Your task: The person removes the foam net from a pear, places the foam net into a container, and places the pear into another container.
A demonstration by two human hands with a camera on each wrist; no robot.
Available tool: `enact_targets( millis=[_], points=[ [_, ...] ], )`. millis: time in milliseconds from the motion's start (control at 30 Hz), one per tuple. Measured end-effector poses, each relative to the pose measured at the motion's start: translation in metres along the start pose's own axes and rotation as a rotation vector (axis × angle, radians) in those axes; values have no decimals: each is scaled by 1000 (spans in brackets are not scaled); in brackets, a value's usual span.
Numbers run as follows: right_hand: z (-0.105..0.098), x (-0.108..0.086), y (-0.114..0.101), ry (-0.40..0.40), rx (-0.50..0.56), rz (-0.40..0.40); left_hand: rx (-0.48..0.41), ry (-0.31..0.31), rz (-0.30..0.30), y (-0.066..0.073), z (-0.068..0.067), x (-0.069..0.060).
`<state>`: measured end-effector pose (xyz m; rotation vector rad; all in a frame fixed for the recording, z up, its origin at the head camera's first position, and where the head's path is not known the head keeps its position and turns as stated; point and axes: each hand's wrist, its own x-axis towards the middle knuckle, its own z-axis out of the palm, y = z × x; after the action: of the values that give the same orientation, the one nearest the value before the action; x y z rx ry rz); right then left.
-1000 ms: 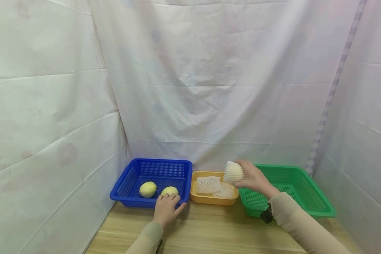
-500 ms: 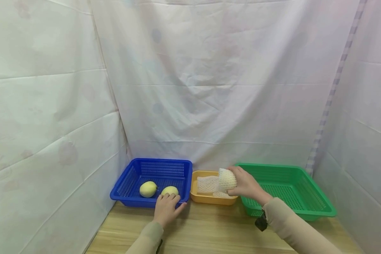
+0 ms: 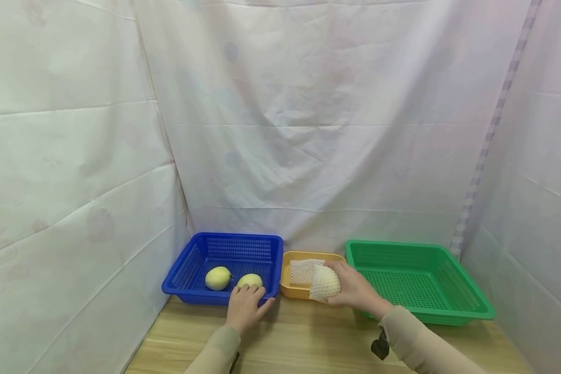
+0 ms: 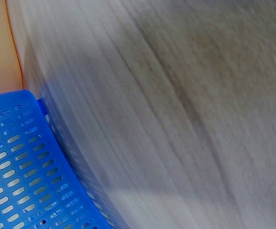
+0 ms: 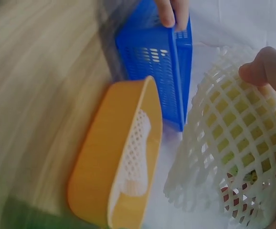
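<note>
My right hand (image 3: pixel 355 288) grips a pale yellow pear in a white foam net sleeve (image 3: pixel 325 282), just above the front right of the orange tray. In the right wrist view, the foam net (image 5: pixel 233 133) spreads loosely past the pear, with the thumb pressing its side. The left hand (image 3: pixel 245 307) holds the front rim of the blue basket (image 3: pixel 175 285), fingers over the edge and thumb outside. Two bare pears lie inside: a left pear (image 3: pixel 218 279) and a right pear (image 3: pixel 250 281) behind the left fingertips; whether they touch it cannot be told.
The orange tray (image 3: pixel 286 291) between the baskets holds white foam nets (image 3: pixel 304 270), partly hidden by the right hand. A green basket (image 3: pixel 467 283) stands at right on the wooden table (image 3: pixel 304 343). White cloth (image 3: pixel 285 171) hangs behind and at both sides.
The right hand has moved left and down with the netted pear, from the green basket's left edge to the front of the orange tray. My left hand has stayed still.
</note>
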<state>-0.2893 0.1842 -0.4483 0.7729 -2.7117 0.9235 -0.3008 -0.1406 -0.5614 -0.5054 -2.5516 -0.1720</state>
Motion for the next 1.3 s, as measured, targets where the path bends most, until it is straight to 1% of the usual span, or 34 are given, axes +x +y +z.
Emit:
enact_targets(
  millis=[167,300,567,800,867,1033,1200,1300],
  points=[
    [13,-4,0,-1,-8,-21,2,-3,3,0,0,0],
    [23,-7,1,-29,-5,-24,7,3,4,0,1,0],
    [42,-14,7,-97,35,13,16,15,9,-1,1,2],
    [65,-24,18,-160,14,28,19,15,12,0,0,1],
    [72,-27,21,-182,26,37,18,17,11,0,-1,1],
    [87,-34,27,-200,47,44,15,12,7,0,-2,1],
    [96,-39,31,-207,79,46,5,7,3,1,-2,1],
    [100,-42,33,-225,111,55,-3,5,0,0,0,0]
  ],
)
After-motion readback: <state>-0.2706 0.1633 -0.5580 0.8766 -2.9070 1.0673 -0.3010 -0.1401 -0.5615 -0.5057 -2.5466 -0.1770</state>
